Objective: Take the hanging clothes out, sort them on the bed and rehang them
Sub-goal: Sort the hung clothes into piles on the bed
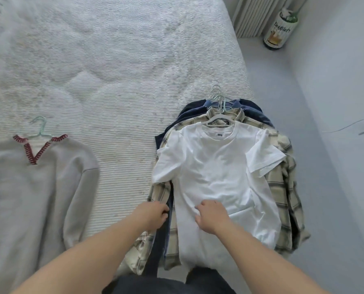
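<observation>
A stack of hung clothes is laid at the right edge of the bed (117, 66), w/ the white T-shirt (215, 172) on top; its long axis runs from collar at the far end to hem at the near end, toward the person, hem reaching over the near bed edge. The hanger hooks (218, 96) are bunched at the far end, pointing away from the person. Under the tee a cream plaid shirt (282, 187) is spread, sticking out right & left, and beneath that dark navy garments (253, 111) are seen at the top and along the left side. The left hand (153, 215) is placed at the stack's left edge, fingers curled round the edge of the plaid/navy layers; which layer exactly is gripped can't be told. The right hand (211, 215) is set on the lower front of the tee, fingers bent & fabric bunched under them, so a pinch of the cloth is held. Well apart, on the left of the bed, a grey V-neck sweater (34, 187) w/ red stitched collar is laid flat on a pale green hanger (39, 128), same orientation: neck far, hem near. On the floor by the radiator (253, 15) a printed cylindrical container (279, 28) is stood upright.
</observation>
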